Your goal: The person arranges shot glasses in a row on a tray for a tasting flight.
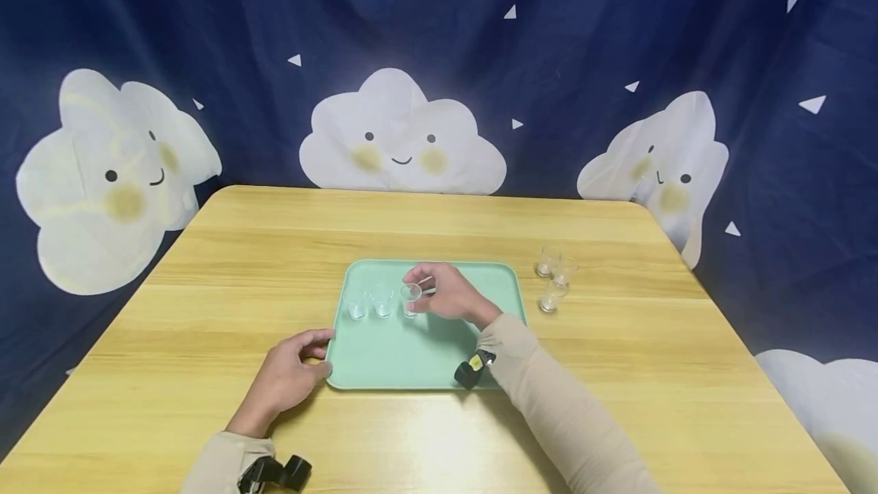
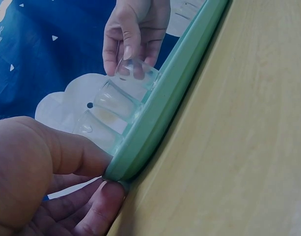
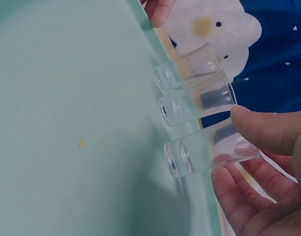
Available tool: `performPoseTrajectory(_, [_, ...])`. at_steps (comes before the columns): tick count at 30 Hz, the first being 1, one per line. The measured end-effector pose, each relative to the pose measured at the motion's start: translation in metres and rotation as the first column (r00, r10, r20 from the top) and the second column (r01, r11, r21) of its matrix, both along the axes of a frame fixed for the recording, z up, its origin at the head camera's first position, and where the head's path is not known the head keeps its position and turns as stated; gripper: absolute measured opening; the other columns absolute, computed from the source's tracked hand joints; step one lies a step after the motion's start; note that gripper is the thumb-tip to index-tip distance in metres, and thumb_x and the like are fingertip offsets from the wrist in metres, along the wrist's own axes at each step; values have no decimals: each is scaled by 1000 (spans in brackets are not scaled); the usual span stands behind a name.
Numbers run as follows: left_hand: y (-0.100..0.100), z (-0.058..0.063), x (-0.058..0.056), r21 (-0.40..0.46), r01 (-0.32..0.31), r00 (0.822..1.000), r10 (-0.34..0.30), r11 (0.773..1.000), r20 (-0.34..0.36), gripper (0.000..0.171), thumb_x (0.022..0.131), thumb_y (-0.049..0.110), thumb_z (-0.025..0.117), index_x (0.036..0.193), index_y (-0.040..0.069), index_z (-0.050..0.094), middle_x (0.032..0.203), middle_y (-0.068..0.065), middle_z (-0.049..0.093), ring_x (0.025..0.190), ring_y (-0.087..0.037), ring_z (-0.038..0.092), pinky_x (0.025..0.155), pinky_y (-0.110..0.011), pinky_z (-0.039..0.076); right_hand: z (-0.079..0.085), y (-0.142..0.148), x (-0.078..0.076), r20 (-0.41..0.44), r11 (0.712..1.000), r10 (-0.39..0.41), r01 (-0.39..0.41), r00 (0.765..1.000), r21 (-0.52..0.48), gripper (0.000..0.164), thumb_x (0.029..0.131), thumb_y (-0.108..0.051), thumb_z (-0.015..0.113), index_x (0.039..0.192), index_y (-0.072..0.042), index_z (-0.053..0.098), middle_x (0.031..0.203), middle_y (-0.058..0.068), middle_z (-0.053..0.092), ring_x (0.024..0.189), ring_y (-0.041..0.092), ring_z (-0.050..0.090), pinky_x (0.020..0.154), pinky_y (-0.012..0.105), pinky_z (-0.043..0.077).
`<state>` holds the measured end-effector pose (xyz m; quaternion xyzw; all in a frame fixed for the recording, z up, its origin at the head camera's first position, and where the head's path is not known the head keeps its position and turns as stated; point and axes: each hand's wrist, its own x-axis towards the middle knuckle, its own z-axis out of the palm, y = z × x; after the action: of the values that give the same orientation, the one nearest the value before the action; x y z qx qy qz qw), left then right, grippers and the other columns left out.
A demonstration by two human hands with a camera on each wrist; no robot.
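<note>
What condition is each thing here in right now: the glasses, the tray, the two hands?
Third glass: upright on the tray, empty, pinched at the rim.
Two glasses beside it: upright, empty, in a row.
Three glasses on the table: upright, off the tray, untouched.
Green tray: flat on the table.
Right hand: holds the third glass.
Left hand: grips the tray's near left corner.
</note>
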<state>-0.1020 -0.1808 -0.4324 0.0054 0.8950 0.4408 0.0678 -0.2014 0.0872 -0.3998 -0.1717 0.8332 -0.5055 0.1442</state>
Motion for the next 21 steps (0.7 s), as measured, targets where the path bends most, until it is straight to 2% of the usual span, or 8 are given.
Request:
performPoseTrajectory(5, [0,1,1,0,-1,1000,1,1000,9,48,82,6,68,129,4,61,102,-5,65,98,-22,59,76,-34,45,0,0,-1,11,1000,1,-1,1000,8,38,77,0,79,113,-3,65,111,9,62,101,21,61,83,28,51])
performPoseTrajectory(14, [0,2,1,-11,0,1000,0,1000,1,48,82,5,69,129,4,61,101,-5,66,97,-22,59,76,-34,45,3,3,-2,30,999,34,-34,999,-21,41,78,0,77,116,1,62,114,13,61,103,23,61,86,28,50])
performPoseTrajectory(21, [0,2,1,-9,4,1000,-4,1000,-3,47,82,5,69,129,4,61,102,-6,66,97,-22,60,76,-35,45,5,9,-2,6,999,40,-40,999,-25,34,86,-2,70,118,4,60,121,15,60,111,28,59,90,29,48])
